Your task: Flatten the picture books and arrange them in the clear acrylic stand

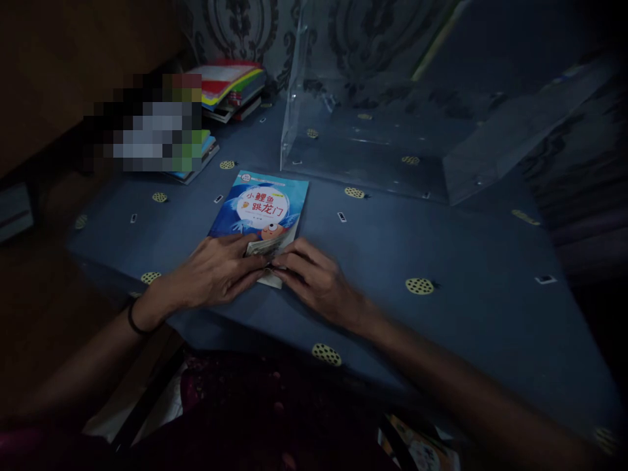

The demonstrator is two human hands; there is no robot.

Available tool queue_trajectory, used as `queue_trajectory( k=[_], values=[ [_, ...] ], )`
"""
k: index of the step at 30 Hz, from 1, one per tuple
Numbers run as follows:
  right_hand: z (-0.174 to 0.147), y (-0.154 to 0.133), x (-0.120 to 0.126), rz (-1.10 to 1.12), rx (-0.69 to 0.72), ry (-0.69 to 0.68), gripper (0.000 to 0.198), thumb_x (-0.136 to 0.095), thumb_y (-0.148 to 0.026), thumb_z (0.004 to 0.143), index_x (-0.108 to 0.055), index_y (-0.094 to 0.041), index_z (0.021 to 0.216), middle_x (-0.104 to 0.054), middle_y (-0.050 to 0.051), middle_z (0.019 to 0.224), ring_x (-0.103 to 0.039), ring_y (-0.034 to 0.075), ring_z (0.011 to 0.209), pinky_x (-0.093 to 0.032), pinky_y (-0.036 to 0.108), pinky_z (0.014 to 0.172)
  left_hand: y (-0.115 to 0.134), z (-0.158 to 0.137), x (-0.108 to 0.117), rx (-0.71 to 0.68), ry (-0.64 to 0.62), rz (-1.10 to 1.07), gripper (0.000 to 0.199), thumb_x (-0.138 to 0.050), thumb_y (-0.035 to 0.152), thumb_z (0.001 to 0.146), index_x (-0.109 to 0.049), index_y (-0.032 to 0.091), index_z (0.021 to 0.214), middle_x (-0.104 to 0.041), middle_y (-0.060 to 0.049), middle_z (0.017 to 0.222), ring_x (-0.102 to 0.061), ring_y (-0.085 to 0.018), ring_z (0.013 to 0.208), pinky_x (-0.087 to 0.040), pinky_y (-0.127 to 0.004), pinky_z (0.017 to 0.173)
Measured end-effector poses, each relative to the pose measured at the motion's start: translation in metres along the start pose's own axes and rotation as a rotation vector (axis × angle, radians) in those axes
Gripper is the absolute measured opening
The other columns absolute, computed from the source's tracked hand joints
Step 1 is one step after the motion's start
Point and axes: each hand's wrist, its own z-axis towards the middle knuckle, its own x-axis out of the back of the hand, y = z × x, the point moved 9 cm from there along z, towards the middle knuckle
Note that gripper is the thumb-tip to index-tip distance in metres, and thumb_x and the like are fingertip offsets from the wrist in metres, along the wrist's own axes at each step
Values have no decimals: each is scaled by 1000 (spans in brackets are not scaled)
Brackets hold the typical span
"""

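A blue children's book (pixel 262 206) with a white oval and red Chinese title lies face up near the table's front edge. Its lower part is curled up near the right corner, so pale page undersides show. My left hand (pixel 218 268) rests across the lower left of the book, its fingers and thumb closed at the curled edge. From the right, my right hand (pixel 314 275) pinches the same curled edge, fingertips almost meeting those of the left. Whatever is right between the fingertips is too small and dark to make out.
A clear acrylic stand (pixel 366 154) stands at the back of the table, whose blue cloth (pixel 471 248) has yellow pineapple prints. Stacked books (pixel 228 85) lie at the back left, beside a pixelated area. Another printed item (pixel 422 445) shows below the table's front edge.
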Motion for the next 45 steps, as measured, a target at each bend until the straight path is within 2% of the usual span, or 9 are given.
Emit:
queue_trajectory(
  k=[5,12,17,24,28,32,36,40,45],
  values=[
    [0,4,-1,61,-38,5,13,-55,-17,100,-63,-14,110,-62,9,101,-65,20,91,-60,37,80,-1,-2,-1,5,3,-19,34,-42,31,105,-67,20,126,-69,-13,118,-69,-24,97,-58,-34,71],
    [-5,4,-3,62,43,-9,19,-50,-19,103,-68,-16,100,-65,7,94,-66,17,87,-60,33,76,-8,-2,-2,-2,-45,-97,34,-45,32,102,-69,21,125,-70,-12,114,-68,-23,97,-57,-35,78],
    [-7,8,-5,77,28,-79,23,-50,-22,104,-69,-15,92,-62,6,91,-62,15,81,-58,31,69,-15,-4,-4,13,-66,-98,41,-40,19,100,-65,26,133,-68,-8,100,-65,-18,82,-53,-28,69],
    [-7,17,-16,138,-40,-217,18,-55,-17,100,-70,-16,91,-64,6,94,-65,15,83,-57,32,75,-11,-6,-1,46,-48,-118,46,-35,21,105,-46,27,149,-68,-5,97,-64,-15,78,-51,-23,65],
    [-7,24,-21,185,-113,-253,15,-59,-12,96,-70,-17,87,-64,3,89,-63,13,76,-54,28,70,-18,-7,-1,189,2,-196,48,-32,28,107,-32,23,154,-71,-5,99,-68,-16,79,-54,-26,68],
    [-8,25,-23,191,-129,-277,14,-61,-13,96,-69,-17,85,-63,2,88,-62,12,73,-51,26,68,-30,-9,-4,350,16,-218,29,-35,36,106,-54,20,120,-63,3,72,-60,-13,58,-44,-24,55],
    [-12,15,-23,102,-66,-329,19,-56,-16,99,-68,-17,84,-63,3,89,-61,13,74,-51,26,67,-32,-7,-1,376,61,-304,28,-38,38,105,-49,21,86,-49,7,61,-48,-9,50,-34,-23,51],
    [-12,6,-19,10,-20,-353,22,-54,-17,101,-66,-16,83,-63,4,87,-60,14,74,-51,27,68,-31,-2,2,401,54,-405,33,-39,36,103,-42,21,74,-48,5,64,-45,-9,55,-33,-22,53],
    [-12,8,-18,33,-36,-337,16,-56,-21,101,-70,-16,92,-67,5,92,-63,15,79,-54,30,74,-31,2,4,451,31,-478,28,-43,34,99,-43,21,75,-43,6,63,-42,-10,55,-32,-23,53]
  ],
)
